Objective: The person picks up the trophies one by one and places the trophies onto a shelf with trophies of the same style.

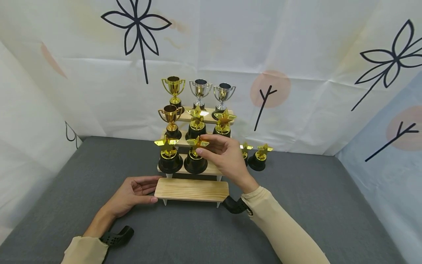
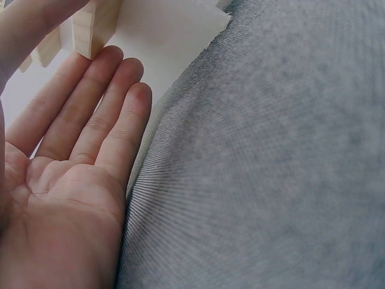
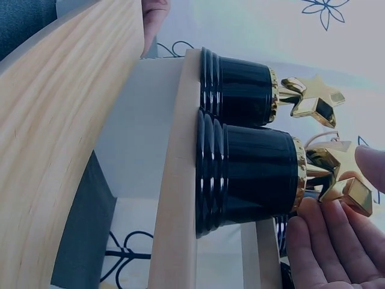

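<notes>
A tiered wooden stand [image 1: 192, 189] with white side supports stands mid-table in the head view. On its second tier from the bottom are two gold star trophies with black bases: a left one [image 1: 169, 161] and a right one [image 1: 196, 164]. My right hand [image 1: 227, 156] pinches the right one's star between thumb and fingers; the right wrist view shows this trophy [image 3: 258, 174] with its base at the tier. At the lowest tier's left end, my left hand [image 1: 130, 194] has its fingers extended, their tips against the wooden edge [image 2: 90, 30] in the left wrist view.
Higher tiers hold a gold cup [image 1: 173, 88], silver cups [image 1: 200, 90], a bronze-coloured cup [image 1: 170, 115] and more star trophies [image 1: 197, 124]. Right of the stand, two star trophies [image 1: 258, 162] stand on the grey table [image 1: 313, 205]. A patterned cloth [image 1: 296, 44] hangs behind.
</notes>
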Available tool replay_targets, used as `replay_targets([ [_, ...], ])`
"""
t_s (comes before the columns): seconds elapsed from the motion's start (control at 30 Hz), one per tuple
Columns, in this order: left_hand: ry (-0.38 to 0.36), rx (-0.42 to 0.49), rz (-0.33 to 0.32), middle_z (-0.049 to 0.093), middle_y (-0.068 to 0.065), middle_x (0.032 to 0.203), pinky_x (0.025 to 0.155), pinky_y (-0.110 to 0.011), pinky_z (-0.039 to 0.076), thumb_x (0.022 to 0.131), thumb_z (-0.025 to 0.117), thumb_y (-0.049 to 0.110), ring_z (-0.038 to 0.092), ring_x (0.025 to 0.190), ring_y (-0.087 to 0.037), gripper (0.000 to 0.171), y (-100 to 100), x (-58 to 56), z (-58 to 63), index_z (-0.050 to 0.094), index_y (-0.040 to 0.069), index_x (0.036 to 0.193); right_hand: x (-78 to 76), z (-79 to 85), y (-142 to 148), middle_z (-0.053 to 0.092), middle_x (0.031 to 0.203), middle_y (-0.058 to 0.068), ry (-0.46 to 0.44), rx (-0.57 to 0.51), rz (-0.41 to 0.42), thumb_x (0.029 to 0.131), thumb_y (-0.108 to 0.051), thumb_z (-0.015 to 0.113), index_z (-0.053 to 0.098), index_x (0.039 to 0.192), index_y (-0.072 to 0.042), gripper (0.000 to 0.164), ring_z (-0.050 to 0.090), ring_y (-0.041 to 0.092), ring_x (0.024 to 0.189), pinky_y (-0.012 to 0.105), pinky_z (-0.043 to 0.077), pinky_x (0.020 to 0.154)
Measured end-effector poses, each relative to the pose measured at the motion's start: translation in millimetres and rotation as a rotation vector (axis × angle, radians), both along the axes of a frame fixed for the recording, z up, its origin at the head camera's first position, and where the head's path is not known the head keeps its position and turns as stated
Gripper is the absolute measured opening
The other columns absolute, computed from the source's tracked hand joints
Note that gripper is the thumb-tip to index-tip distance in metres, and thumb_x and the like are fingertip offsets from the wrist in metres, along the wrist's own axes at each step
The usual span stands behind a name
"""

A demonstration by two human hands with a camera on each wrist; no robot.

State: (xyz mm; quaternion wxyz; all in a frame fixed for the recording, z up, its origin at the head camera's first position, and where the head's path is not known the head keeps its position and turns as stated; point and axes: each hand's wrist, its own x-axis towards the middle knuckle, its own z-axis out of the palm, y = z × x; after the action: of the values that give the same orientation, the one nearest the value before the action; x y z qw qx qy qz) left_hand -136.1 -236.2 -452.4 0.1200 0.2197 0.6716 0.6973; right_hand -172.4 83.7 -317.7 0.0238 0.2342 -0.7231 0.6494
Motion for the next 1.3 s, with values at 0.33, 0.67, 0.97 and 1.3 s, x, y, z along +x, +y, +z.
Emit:
replay_targets([
  [0.33,0.0,-0.007,0.009,0.055,-0.027,0.14,0.103,-0.031,0.053,0.083,0.075,-0.013,0.061,0.123,-0.015,0.065,-0.3,0.3,-0.2,0.043,-0.023,0.139,4.0,-2.9,13.8,0.066,0.125,0.025,0.014,-0.013,-0.004,0.091,0.001,0.074,0.065,0.128,0.007,0.038,0.066,0.032,0.115,0.035,0.056,0.102],
  [0.67,-0.002,0.006,0.002,0.055,-0.027,0.14,0.103,-0.032,0.053,0.083,0.074,-0.014,0.061,0.123,-0.016,0.065,-0.8,-0.1,-1.3,0.042,-0.024,0.139,11.8,-3.6,34.4,0.07,0.121,0.02,-0.007,-0.055,-0.032,0.089,0.004,0.075,0.064,0.127,0.01,0.04,0.067,0.027,0.113,0.038,0.057,0.1],
  [0.97,-0.003,-0.001,0.009,0.054,-0.029,0.14,0.103,-0.032,0.053,0.083,0.074,-0.014,0.061,0.123,-0.016,0.065,-0.2,0.4,0.1,0.042,-0.024,0.139,15.0,-8.6,58.9,0.068,0.122,0.022,-0.013,-0.068,-0.108,0.089,0.005,0.075,0.063,0.129,0.01,0.042,0.068,0.022,0.111,0.036,0.058,0.099],
  [1.3,0.002,0.001,0.003,0.057,-0.024,0.139,0.103,-0.032,0.053,0.084,0.074,-0.014,0.062,0.123,-0.016,0.064,-0.5,0.7,0.7,0.042,-0.023,0.139,13.7,-26.3,89.6,0.073,0.115,0.016,-0.001,-0.108,-0.21,0.089,0.007,0.074,0.064,0.125,0.012,0.038,0.071,0.021,0.106,0.032,0.059,0.096],
])
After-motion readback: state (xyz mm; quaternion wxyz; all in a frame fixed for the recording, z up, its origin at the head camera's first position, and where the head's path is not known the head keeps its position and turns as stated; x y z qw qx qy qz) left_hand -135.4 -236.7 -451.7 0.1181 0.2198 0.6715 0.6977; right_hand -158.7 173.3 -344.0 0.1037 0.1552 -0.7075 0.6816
